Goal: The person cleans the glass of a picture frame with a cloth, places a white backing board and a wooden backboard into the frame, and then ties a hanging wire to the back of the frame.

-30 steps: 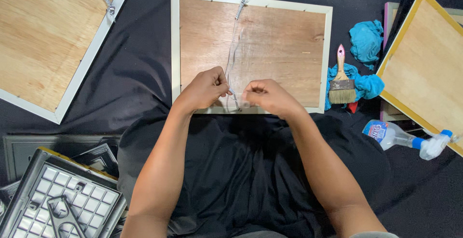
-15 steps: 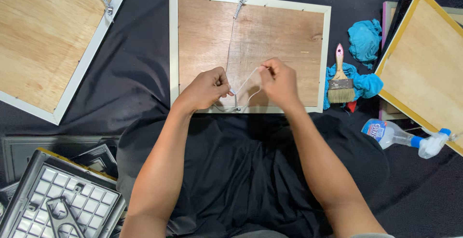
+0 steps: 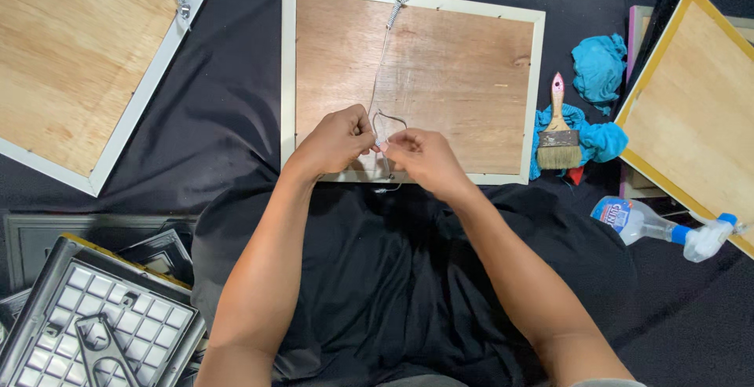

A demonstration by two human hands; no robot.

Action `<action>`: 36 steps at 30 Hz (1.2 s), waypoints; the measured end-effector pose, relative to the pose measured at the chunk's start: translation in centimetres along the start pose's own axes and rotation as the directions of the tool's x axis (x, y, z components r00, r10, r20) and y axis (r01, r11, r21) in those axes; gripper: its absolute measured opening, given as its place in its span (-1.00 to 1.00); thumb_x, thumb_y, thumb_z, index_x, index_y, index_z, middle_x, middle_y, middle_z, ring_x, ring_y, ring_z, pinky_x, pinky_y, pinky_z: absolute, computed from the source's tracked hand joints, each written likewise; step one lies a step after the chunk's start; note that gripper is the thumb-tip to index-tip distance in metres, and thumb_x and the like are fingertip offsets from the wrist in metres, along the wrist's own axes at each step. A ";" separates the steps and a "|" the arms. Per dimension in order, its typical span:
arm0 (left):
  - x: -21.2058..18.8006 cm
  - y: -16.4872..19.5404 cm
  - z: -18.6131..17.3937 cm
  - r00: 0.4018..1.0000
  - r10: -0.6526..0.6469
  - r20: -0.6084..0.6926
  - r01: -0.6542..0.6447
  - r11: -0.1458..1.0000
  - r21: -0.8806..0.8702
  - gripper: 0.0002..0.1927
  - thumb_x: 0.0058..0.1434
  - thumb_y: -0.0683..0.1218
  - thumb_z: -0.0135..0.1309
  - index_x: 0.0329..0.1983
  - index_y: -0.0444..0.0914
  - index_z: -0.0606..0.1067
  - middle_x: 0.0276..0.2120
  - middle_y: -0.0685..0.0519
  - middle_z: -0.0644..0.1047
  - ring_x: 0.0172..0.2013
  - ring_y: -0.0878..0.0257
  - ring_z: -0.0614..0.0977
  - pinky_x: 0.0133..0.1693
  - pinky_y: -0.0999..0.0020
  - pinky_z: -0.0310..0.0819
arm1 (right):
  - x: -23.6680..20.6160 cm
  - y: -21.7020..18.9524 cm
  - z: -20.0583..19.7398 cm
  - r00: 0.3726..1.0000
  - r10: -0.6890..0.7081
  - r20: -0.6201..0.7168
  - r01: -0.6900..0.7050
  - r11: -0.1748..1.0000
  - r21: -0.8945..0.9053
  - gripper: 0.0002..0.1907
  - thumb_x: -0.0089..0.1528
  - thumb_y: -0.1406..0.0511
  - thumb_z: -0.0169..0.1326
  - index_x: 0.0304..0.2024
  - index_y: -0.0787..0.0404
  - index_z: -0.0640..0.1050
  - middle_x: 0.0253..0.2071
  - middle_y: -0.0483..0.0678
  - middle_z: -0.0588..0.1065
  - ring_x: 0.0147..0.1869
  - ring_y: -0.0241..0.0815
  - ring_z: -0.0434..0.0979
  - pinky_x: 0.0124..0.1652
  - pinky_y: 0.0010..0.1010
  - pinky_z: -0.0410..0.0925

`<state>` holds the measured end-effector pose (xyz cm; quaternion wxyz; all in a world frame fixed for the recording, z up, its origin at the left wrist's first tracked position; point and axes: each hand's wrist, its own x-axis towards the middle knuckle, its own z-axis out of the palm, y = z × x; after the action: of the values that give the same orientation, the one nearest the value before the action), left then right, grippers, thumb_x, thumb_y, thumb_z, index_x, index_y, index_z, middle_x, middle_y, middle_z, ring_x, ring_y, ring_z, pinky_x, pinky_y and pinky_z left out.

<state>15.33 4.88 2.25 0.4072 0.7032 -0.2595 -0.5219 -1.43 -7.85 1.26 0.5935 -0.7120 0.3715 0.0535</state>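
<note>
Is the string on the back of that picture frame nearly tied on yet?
Partly. The thin wire is already fastened at the far edge of the white-rimmed wooden frame back. The left hand and right hand pinch it near the near edge, looped and slack. The near end looks unfastened, so that tie seems left.

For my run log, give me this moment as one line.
left hand: pinching wire | right hand: pinching wire | frame: face down on cloth | brush: right

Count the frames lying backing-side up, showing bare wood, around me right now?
3. One frame lies in the middle under both hands, a white-edged one sits top left, and a gold-edged one is at the right. Dark frames stacked lower left may hide more.
</note>
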 end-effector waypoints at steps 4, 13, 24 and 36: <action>-0.1 0.2 0.0 0.999 0.037 0.025 -0.035 0.996 -0.081 -0.85 0.21 -0.16 0.09 -0.36 -0.34 0.40 -0.44 -0.02 0.57 -0.31 0.24 0.71 -0.48 0.34 0.60 | 0.2 0.1 0.8 0.996 0.078 0.053 -0.093 0.915 0.393 -0.79 0.26 0.27 0.20 -0.25 0.32 0.55 -0.44 -0.15 0.46 -0.40 -0.35 0.39 -0.37 -0.50 0.28; 0.4 -0.4 0.4 0.997 0.054 0.048 -0.051 0.997 -0.059 -0.87 0.25 -0.16 0.06 -0.36 -0.31 0.39 -0.47 0.01 0.53 -0.21 0.24 0.74 -0.48 0.36 0.57 | 2.8 1.1 -6.5 0.976 0.209 -0.056 -0.066 0.533 0.843 -0.88 0.35 0.31 0.09 -0.28 0.21 0.52 -0.40 -0.10 0.48 -0.35 -0.31 0.49 -0.32 -0.47 0.37; 0.4 -1.1 2.0 0.973 0.213 0.094 -0.214 0.977 -0.002 -0.87 0.21 -0.17 0.09 -0.39 -0.33 0.43 -0.51 0.04 0.52 -0.44 0.28 0.55 -0.43 0.37 0.39 | 2.2 -0.9 -6.4 0.980 0.036 -0.194 0.110 0.715 0.690 -0.56 0.32 0.36 0.08 0.24 0.30 0.34 0.03 -0.06 0.48 0.06 -0.19 0.60 0.05 -0.42 0.48; 0.0 -1.9 2.7 0.977 0.215 0.019 -0.212 0.974 -0.080 -0.88 0.20 -0.15 0.10 -0.32 -0.32 0.46 -0.47 0.03 0.57 -0.48 0.36 0.51 -0.43 0.40 0.39 | -0.3 3.1 -1.9 0.992 -0.112 0.064 0.123 0.971 -0.205 -0.73 0.12 0.37 0.19 -0.13 0.34 0.55 -0.26 0.04 0.60 -0.23 -0.20 0.62 -0.20 -0.41 0.46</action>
<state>12.63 5.10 0.32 0.4841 0.6477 -0.3189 -0.4944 -4.16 -9.48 -0.55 0.5271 -0.7894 0.3055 0.0756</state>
